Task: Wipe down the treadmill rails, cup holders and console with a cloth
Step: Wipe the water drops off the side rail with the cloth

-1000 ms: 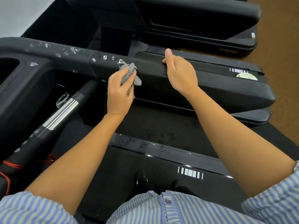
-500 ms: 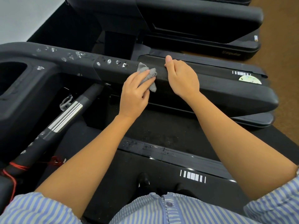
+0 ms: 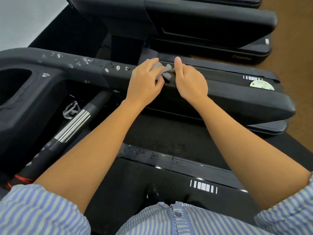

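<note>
The left hand point(image 3: 145, 82) lies on the top of the black rail point(image 3: 237, 99) and its fingers are closed around a small grey cloth point(image 3: 163, 72), which is crumpled and pressed on the rail's upper surface. The right hand point(image 3: 191, 82) is just beside the cloth on the same rail. Its fingers are curled over the far edge of the rail and the thumb points away from the person. The cloth touches this hand, but I cannot tell if the hand also pinches the cloth.

On the rail, to the left of the hands, there are many water drops point(image 3: 116, 67). At the rail's left end is a deep cup holder point(image 3: 13, 82). Toward the rail's right end is a round pale sticker point(image 3: 261, 85). Below the rail a handlebar point(image 3: 72, 126) with a silver part runs diagonally.
</note>
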{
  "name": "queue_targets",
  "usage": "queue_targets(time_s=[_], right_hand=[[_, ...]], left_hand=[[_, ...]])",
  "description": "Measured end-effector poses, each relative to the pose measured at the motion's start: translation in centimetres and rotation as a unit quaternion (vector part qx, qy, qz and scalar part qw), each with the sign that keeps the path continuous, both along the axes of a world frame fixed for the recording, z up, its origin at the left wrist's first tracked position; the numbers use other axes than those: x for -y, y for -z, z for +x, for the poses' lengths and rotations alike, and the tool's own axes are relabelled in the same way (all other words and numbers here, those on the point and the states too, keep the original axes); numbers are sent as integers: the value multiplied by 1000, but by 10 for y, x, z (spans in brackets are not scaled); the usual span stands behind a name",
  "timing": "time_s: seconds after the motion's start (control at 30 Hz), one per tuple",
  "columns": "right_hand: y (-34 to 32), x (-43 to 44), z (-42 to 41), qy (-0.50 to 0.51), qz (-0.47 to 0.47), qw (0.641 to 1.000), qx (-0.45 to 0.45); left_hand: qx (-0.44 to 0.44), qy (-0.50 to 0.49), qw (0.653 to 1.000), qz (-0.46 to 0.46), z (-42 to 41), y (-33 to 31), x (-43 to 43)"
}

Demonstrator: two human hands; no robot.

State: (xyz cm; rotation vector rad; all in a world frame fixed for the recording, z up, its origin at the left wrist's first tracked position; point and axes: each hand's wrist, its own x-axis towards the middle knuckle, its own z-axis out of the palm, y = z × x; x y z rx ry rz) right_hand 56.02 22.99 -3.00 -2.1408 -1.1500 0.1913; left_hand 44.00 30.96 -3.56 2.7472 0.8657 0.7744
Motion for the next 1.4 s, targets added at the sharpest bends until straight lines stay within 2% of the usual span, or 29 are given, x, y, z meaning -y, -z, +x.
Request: queue_targets(time_s=[0.1,0.3,0.53,0.97,1.1,1.23,1.33,1.4], right_hand=[[-1,1,-1,2,0,1000,10],[-1,5,-3,-6,6,999,37],[3,0,-4,13,-6,997,71],[2,4,-19,-64,15,994,82],[-4,4,-27,-90,44,995,3],[-9,-1,-49,-141,112,974,-141],[-13,-5,-67,-166,145,934,-282],[-19,-7,-77,-188,148,908,-344]], left_hand=[[8,-20,999,-30,-15,-4,-12],[46,-106,993,-34,-30,-1,-28],[49,-46,998,-15,-15,3,-5],[55,-113,990,-55,-44,1,-21],[61,-94,992,-63,-42,0,-10],[155,-59,979,-120,-43,-10,7],[241,-61,946,-208,-41,-18,23],[286,-65,899,-325,-41,-22,31]])
